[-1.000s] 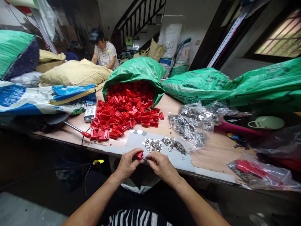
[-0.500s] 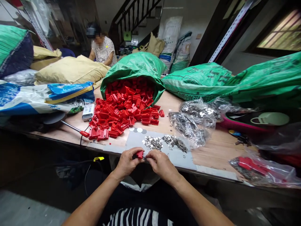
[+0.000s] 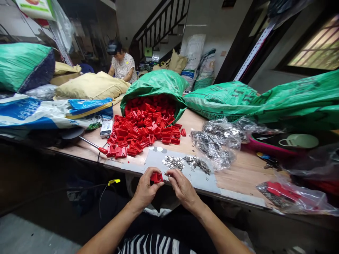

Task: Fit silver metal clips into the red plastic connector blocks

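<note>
My left hand (image 3: 145, 187) is closed around a small red plastic part (image 3: 156, 177), a short open-sided block, at the table's front edge. Just to its right, my right hand (image 3: 182, 187) has thumb and index finger bent towards each other. Whether a tiny piece is between those fingertips is too small to make out. Beyond my hands, a pile of shiny small metal pieces (image 3: 173, 162) and a darker pile of metal pieces (image 3: 197, 164) lie on a grey sheet (image 3: 185, 180). A heap of similar red parts (image 3: 143, 130) spills from a green sack (image 3: 159, 79).
Clear plastic bags of metal pieces (image 3: 214, 144) lie right of the piles. Further right are a pink-rimmed container (image 3: 261, 144) with a pale green mug (image 3: 302, 140) and a bag with red parts (image 3: 286, 192). A person (image 3: 123, 65) sits beyond the sacks.
My hands have drawn slightly apart, and the red part shows more fully in my left hand. The whole view has shifted a little.
</note>
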Demonstrator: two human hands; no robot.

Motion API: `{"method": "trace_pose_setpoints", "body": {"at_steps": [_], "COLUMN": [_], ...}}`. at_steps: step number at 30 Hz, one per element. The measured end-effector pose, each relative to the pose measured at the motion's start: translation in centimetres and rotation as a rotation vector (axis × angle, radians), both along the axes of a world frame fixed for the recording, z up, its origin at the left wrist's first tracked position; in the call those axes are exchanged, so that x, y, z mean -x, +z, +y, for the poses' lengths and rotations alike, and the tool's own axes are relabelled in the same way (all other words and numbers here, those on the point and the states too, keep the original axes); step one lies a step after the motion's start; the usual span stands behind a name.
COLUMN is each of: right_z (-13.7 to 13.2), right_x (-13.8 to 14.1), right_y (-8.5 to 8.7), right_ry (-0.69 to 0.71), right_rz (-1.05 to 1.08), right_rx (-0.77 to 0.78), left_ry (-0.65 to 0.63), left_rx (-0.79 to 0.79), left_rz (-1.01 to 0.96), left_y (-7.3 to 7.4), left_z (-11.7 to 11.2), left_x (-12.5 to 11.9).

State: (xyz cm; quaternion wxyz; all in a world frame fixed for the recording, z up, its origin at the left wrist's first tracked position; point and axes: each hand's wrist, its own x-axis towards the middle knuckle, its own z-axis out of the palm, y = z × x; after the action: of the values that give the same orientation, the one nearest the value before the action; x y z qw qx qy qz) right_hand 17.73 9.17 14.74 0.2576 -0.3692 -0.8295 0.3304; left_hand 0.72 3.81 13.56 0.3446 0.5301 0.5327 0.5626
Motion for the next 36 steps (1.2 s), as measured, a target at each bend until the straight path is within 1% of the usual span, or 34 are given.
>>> {"method": "trace_pose_setpoints", "body": {"at_steps": [2,4,5,7,9,10,11,13,16,21,24,29,33,36], "right_z": [-0.4,-0.8,-1.0,-1.4,-1.7,-1.9,-2.0,-2.1,-2.0,-1.8,-1.6,-1.4,-1.3,-1.2], "right_x": [-0.2,-0.3,-0.4,-0.3,-0.2,-0.2,-0.1,0.0,0.0,0.2,0.3,0.6,1.1,1.5], "right_y": [-0.1,0.0,0.2,0.9,1.7,2.0,2.4,2.9,3.0,2.2,2.0,2.5,2.6,2.3], "right_ry": [0.000,0.043,0.076,0.135,0.170,0.179,0.186,0.196,0.214,0.160,0.149,0.188,0.177,0.178], "right_rz": [0.051,0.071,0.079,0.089,0.079,0.073,0.070,0.084,0.103,0.129,0.178,0.162,0.074,0.048], "right_rx": [0.073,0.162,0.195,0.235,0.256,0.252,0.238,0.190,0.134,0.072,0.106,0.205,0.196,0.192], "left_ry": [0.015,0.018,0.011,-0.046,-0.119,-0.143,-0.150,-0.120,-0.080,-0.077,-0.068,-0.026,0.000,0.007], "left_rx": [0.002,0.042,0.071,0.147,0.226,0.262,0.294,0.339,0.395,0.415,0.418,0.451,0.451,0.443], "left_rz": [-0.081,-0.214,-0.328,-0.637,-0.947,-1.059,-1.139,-1.238,-1.319,-1.385,-1.410,-1.433,-1.477,-1.487], "left_y": [0.5,1.1,1.4,1.9,2.2,2.4,2.4,2.6,2.8,3.0,2.9,2.4,2.0,1.5], "left_z": [-0.5,-0.8,-0.9,-1.1,-1.2,-1.3,-1.5,-1.7,-1.9,-2.0,-2.0,-2.0,-2.1,-2.3], "left_x": [-0.1,-0.2,-0.3,-0.6,-0.8,-0.9,-1.0,-1.2,-1.4,-2.0,-2.2,-2.0,-1.8,-1.7]}}
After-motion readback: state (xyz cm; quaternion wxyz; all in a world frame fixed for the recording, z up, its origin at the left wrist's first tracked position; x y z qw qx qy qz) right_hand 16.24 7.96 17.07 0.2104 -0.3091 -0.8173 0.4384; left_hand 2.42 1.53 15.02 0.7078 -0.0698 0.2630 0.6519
